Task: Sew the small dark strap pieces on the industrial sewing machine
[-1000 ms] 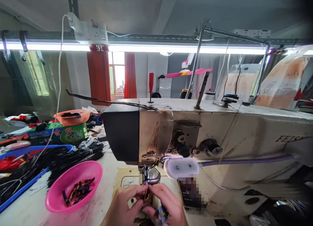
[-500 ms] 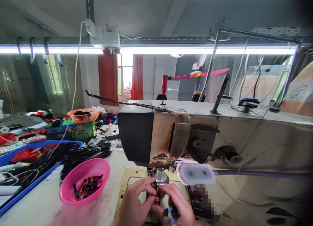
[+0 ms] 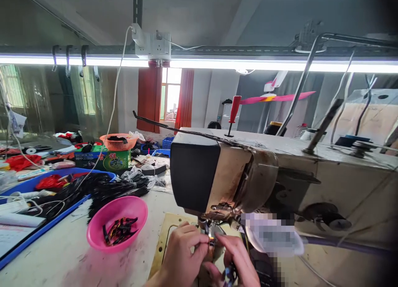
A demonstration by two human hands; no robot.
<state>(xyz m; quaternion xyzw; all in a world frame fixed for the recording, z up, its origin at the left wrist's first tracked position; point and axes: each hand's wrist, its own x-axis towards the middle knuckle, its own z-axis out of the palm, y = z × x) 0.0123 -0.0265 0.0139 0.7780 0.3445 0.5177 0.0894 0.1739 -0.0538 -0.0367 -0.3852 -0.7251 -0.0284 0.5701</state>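
In the head view, my left hand (image 3: 186,252) pinches a small black-and-orange strip (image 3: 211,244) between thumb and forefinger. The strip stands just in front of the presser foot (image 3: 209,227) of a sewing machine (image 3: 231,177). My right hand (image 3: 239,258) is on the strip's other side, forefinger stretched to its top end. A shiny dark-and-blue object (image 3: 229,274) is tucked in the curled fingers of that hand; its kind cannot be made out. Left of the hands, a pink bowl (image 3: 95,237) holds several similar dark strips (image 3: 120,231).
A blue tray (image 3: 62,220) with black material and papers lies at the left. Beside it is a bundle of black strands (image 3: 124,185). An orange basket (image 3: 120,143) sits on a green box (image 3: 116,159) behind. The machine's lamp (image 3: 270,237) hangs close to my right hand.
The view has swung left, so the machine and bowl appear farther right. My hands stay at the presser foot, and the strip now sits more upright, close to the foot.
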